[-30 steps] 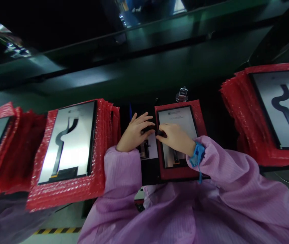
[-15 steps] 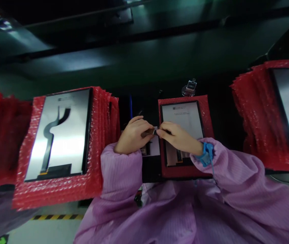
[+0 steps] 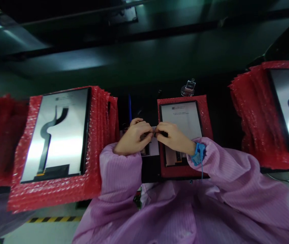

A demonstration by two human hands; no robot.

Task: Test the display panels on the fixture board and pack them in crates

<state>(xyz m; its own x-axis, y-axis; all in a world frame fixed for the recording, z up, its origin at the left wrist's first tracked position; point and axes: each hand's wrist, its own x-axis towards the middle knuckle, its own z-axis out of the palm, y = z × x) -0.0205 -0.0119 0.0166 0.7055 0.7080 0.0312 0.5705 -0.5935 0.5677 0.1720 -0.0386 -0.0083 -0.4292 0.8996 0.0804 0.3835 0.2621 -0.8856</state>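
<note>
In the head view, the left hand, spread a second ago, has curled in to meet the right hand; both now seem to work at one small spot. Each thumb sits close to its fingertips, but whether they clamp anything I cannot tell. The screen, partly under the right hand, lies within the edges of a red bubble sheet: grey-backed, dark-rimmed, small print near its far edge.

Panel print seems unreadably small.
</note>
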